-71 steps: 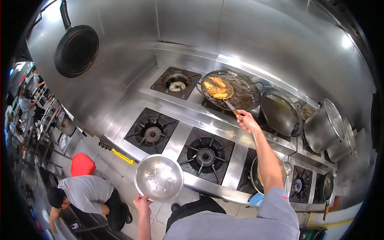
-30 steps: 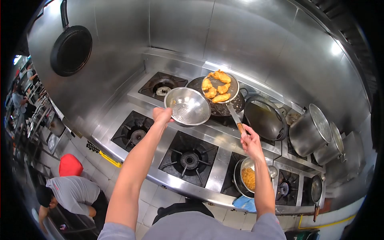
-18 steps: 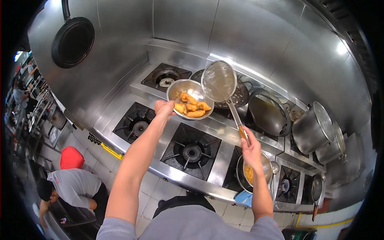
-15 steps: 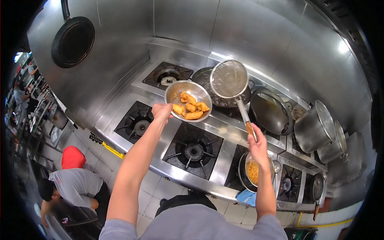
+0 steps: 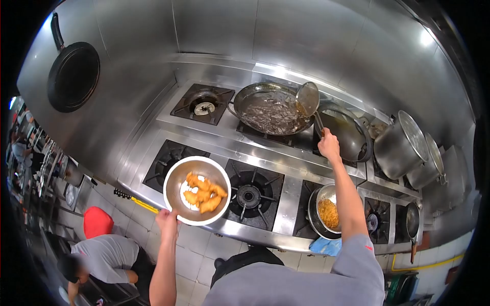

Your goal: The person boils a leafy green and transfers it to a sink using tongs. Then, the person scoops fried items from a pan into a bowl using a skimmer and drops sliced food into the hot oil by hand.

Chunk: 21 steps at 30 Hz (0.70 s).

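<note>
My left hand grips the rim of a metal bowl at its lower left. Several golden fried pieces lie inside the bowl, which is over the front burners. My right hand is closed round the handle of a round strainer. The strainer is tilted at the right edge of a large wok of bubbling oil, and its mesh holds no fried pieces. Just right of it sits a second dark wok.
A pan with a bowl of orange-yellow food stands front right, beside a blue cloth. Tall pots are at the right. A black pan hangs on the left wall. A person bends over at the lower left.
The fried pieces passed from the strainer into the bowl. Since then my left hand has brought the bowl down and left, and the strainer has moved to the wok's right edge.
</note>
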### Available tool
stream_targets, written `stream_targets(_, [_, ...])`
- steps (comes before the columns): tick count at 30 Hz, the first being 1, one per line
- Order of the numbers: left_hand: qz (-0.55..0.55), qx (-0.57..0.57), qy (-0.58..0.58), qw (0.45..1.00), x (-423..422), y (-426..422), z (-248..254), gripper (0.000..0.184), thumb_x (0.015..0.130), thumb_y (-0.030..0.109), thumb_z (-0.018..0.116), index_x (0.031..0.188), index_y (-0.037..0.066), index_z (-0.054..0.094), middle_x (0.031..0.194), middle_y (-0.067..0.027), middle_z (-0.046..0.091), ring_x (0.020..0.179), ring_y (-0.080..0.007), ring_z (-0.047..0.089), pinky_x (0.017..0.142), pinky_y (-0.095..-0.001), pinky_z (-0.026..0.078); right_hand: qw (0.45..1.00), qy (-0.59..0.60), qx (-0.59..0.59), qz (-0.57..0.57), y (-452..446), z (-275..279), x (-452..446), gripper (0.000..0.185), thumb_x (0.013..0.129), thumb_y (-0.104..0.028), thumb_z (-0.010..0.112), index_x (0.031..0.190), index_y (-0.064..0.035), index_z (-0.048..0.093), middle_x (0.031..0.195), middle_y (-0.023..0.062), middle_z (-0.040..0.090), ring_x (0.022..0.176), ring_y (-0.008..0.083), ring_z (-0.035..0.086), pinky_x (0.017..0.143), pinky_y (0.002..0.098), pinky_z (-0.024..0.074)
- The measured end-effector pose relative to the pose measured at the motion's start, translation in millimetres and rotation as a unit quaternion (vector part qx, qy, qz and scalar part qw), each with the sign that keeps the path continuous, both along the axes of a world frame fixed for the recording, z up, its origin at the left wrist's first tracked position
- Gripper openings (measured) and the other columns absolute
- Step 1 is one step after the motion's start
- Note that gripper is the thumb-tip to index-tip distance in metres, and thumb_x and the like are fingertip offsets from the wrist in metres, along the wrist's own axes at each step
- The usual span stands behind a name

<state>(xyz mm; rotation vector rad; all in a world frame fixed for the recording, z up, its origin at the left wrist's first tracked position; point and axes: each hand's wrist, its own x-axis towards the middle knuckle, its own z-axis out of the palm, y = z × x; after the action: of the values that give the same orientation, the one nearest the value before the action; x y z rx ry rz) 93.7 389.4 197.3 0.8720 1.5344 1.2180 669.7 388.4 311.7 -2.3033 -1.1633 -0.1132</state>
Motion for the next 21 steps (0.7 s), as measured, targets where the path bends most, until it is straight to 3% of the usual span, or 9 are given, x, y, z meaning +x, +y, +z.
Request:
stream_targets(2, [0.019,-0.011,-0.047,0.999,-17.9,-35.3,-7.7,0.008,0.073,0.000,0.062,0.071,0.000,0.055,0.065,-0.0045,0.057,0.049,-0.0116,0.054,0.041,-0.0241,0.046,0.997,0.017,-0.025,0.066,20.4,-17.5,15.8,0.040,0.076,-0.005,0.051,0.116,-0.0010,0.055,0.099,0.0281,0.062,0.098,0.0435,0.059,0.086,0.0465,0.0461])
stream_targets(6, [0.076,-0.050,-0.072,0.993,-49.6,-101.6,-20.9,0.015,0.074,-0.002,0.059,0.067,0.006,0.048,0.064,-0.0032,0.056,0.049,-0.0111,0.053,0.041,-0.0242,0.048,0.988,0.068,-0.047,0.134,45.5,-23.2,12.0,0.043,0.078,-0.006,0.052,0.120,0.0012,0.054,0.105,0.0264,0.062,0.105,0.0415,0.057,0.091,0.0446,0.0444])
stream_targets(9, [0.117,-0.061,-0.083,0.988,-65.9,-140.3,-32.2,0.018,0.074,-0.003,0.059,0.067,0.008,0.045,0.063,-0.0026,0.054,0.048,-0.0105,0.052,0.041,-0.0247,0.048,0.967,0.212,-0.071,0.121,58.6,-26.7,2.7,0.044,0.084,-0.007,0.054,0.128,-0.0043,0.050,0.075,0.0088,0.061,0.054,0.0163,0.056,0.044,0.0314,0.0421])
stream_targets(10, [0.121,-0.062,-0.084,0.987,-70.4,-149.1,-37.3,0.018,0.074,-0.003,0.059,0.067,0.008,0.045,0.063,-0.0026,0.054,0.048,-0.0105,0.052,0.041,-0.0247,0.048,0.967,0.212,-0.074,0.124,60.5,-27.8,-1.0,0.044,0.084,-0.007,0.054,0.128,-0.0043,0.050,0.075,0.0088,0.061,0.054,0.0163,0.056,0.044,0.0314,0.0421])
stream_targets(12, [0.150,-0.066,-0.103,0.981,-76.0,-161.7,-42.5,0.017,0.075,-0.003,0.059,0.069,0.007,0.046,0.063,-0.0031,0.054,0.048,-0.0104,0.052,0.042,-0.0256,0.049,0.911,0.387,-0.049,0.131,62.7,-28.8,-13.0,0.042,0.088,-0.008,0.054,0.130,-0.0088,0.047,0.065,0.0003,0.049,0.044,0.0050,0.037,0.036,0.0230,0.0238])
stream_targets(16, [0.169,-0.055,-0.112,0.978,-68.5,-161.8,-49.8,0.019,0.076,-0.002,0.057,0.065,0.009,0.045,0.060,-0.0009,0.052,0.046,-0.0083,0.048,0.041,-0.0235,0.046,0.904,0.396,-0.039,0.156,60.4,-32.9,-33.4,0.042,0.089,-0.008,0.054,0.131,-0.0103,0.046,0.064,-0.0004,0.048,0.044,0.0061,0.037,0.037,0.0235,0.0232])
stream_targets(21, [0.142,-0.072,-0.095,0.983,-39.8,-123.1,-64.6,0.020,0.076,0.000,0.062,0.068,0.007,0.045,0.065,-0.0031,0.053,0.049,-0.0106,0.051,0.044,-0.0270,0.051,0.864,0.473,-0.018,0.172,47.2,-27.7,-54.7,0.045,0.089,-0.008,0.055,0.133,-0.0116,0.044,0.065,0.0000,0.050,0.044,0.0057,0.036,0.037,0.0229,0.0214])
